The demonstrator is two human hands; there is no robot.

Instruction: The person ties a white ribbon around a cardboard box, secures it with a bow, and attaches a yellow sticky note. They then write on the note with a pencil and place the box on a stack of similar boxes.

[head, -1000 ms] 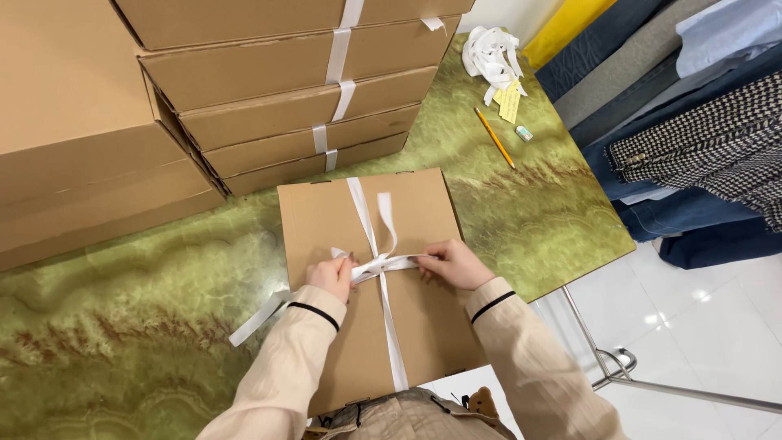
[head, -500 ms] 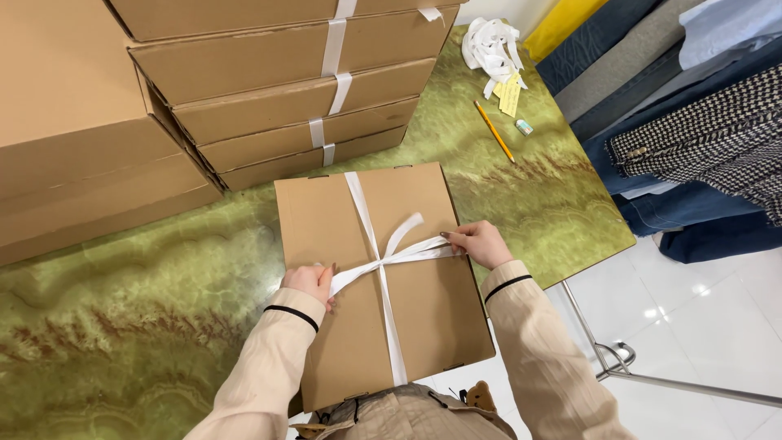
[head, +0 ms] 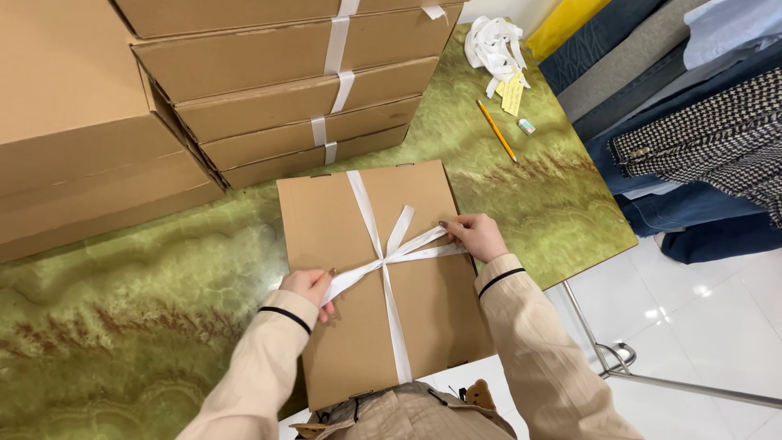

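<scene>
Ribbon ends pinched taut betw. left hand & right hand, knot mid cardboard box.

In front of me a green marbled table on a metal leg, glossy white tiled floor to my right, hanging clothes beside it, bright even light.

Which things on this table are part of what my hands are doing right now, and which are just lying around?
In use: flat cardboard box, white ribbon, left hand, right hand.

Lying about: stacked boxes, pencil, eraser, ribbon bundle, hanging clothes.
</scene>
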